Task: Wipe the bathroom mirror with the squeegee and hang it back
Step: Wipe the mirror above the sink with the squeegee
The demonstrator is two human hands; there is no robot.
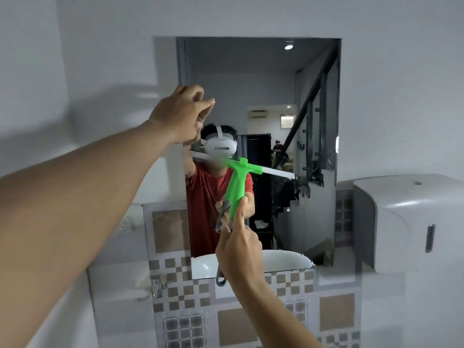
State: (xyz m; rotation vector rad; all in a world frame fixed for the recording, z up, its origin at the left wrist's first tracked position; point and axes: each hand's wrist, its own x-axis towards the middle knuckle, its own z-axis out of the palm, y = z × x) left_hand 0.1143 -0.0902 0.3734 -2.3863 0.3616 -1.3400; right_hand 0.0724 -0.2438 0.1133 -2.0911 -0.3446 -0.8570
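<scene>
The rectangular mirror hangs on the white wall above patterned tiles. A green squeegee with a white blade lies tilted across the mirror's middle, its left end higher. My right hand grips its handle from below, and a grey hanging loop sticks out under the fist. My left hand is raised at the mirror's upper left edge, fingers curled and pinched together, holding nothing that I can see. The glass reflects a person in a red shirt with a white headset.
A white wall dispenser is mounted right of the mirror. A white basin rim shows reflected in the mirror's lower part. Brown and grey checkered tiles cover the wall below. Bare white wall lies to the left.
</scene>
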